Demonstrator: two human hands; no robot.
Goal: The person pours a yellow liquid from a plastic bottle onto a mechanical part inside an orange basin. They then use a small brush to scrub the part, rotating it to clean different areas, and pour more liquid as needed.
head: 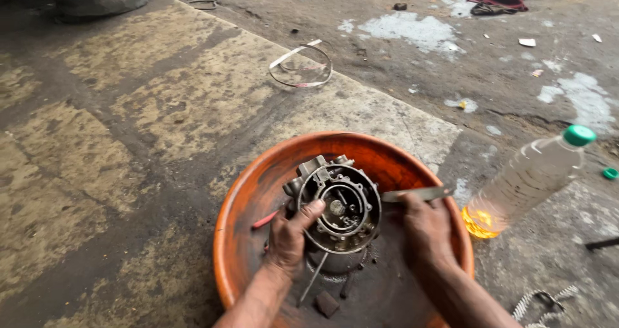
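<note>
Here, a grimy grey metal carburetor body (pixel 335 205) stands inside an orange basin (pixel 248 192), its round open face turned up toward the camera, showing a ring of small holes and a jet in the middle. The left hand (pixel 288 238) grasps its left rim, thumb laid across the edge. The right hand (pixel 427 228) is clenched around a flat metal blade (pixel 416 194), whose tip touches the right rim of the carburetor.

A red-handled tool (pixel 264 221) lies behind the left hand, and a thin rod (pixel 314 278) and a small dark block (pixel 326 303) rest on the basin's blackened bottom nearer the camera. Just right of the basin a clear plastic bottle (pixel 525 179) with a green cap lies tilted, holding a little yellow liquid. A loose strap loop (pixel 301 63) lies farther off, and a red rag (pixel 498 0) at the far right.

All sits on stained, oily concrete ground (pixel 129 141).
</note>
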